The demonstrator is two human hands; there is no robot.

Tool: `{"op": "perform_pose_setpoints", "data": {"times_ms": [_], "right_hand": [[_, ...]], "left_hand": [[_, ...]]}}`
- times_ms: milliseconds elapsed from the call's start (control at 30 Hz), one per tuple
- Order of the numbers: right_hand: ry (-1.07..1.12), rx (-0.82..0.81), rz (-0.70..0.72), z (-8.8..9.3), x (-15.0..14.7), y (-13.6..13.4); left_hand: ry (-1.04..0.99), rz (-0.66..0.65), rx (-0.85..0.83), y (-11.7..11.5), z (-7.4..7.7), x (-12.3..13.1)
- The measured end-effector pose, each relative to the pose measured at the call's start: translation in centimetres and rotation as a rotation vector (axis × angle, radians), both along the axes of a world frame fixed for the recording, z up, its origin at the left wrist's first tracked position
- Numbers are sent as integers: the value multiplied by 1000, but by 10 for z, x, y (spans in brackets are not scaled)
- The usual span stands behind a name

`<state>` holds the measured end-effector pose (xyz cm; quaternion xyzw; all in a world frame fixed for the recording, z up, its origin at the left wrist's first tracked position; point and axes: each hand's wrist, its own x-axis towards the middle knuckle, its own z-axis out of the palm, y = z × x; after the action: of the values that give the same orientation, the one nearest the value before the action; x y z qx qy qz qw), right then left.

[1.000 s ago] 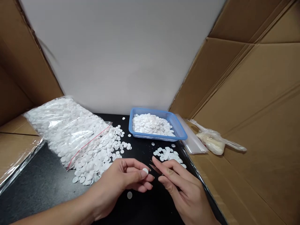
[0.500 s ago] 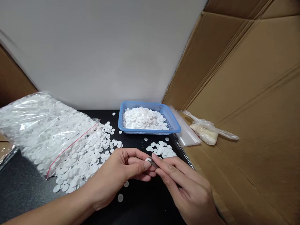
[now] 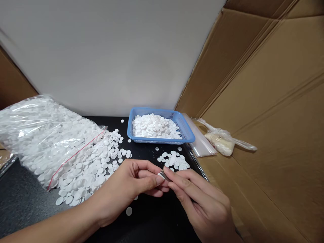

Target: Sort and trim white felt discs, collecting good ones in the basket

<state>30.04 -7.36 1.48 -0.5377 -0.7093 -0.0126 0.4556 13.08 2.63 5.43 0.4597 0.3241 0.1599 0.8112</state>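
Between its thumb and fingers my left hand (image 3: 136,184) pinches a small white disc (image 3: 161,174). My right hand (image 3: 202,199) is closed on a thin dark blade-like tool (image 3: 165,177), whose end touches the disc. Both hands meet above the black table (image 3: 157,222). Just behind them lies a small pile of white discs (image 3: 176,160). Farther back, a blue basket (image 3: 163,141) holds a heap of discs. To the left, many loose discs (image 3: 86,175) spread out from the mouth of a large clear bag (image 3: 45,131) full of them.
Right of the basket lie flat clear plastic bags (image 3: 201,140) and a knotted plastic bag with something pale inside (image 3: 222,145). Cardboard (image 3: 273,111) stands along the right, and a pale wall (image 3: 113,57) rises behind. A single disc (image 3: 129,211) lies near the front.
The disc in my left hand sits at a different tilt against the tool. The whole view has shifted slightly; both hands hold nearly the same place.
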Motion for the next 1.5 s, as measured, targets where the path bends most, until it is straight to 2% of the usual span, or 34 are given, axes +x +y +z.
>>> {"op": "perform_pose_setpoints", "data": {"times_ms": [433,667,900,1500], "right_hand": [[14,6,12,2,-1,-3],[88,-11,-75,5,-1,0],[55,-65,23,4,-1,0],[54,-21,23,5,-2,-2]], "left_hand": [[8,-74,28,2,4,-5],[22,-42,-38,5,2,-5],[70,-90,24,7,5,-7],[28,-93,-21,3,3,-7]]}}
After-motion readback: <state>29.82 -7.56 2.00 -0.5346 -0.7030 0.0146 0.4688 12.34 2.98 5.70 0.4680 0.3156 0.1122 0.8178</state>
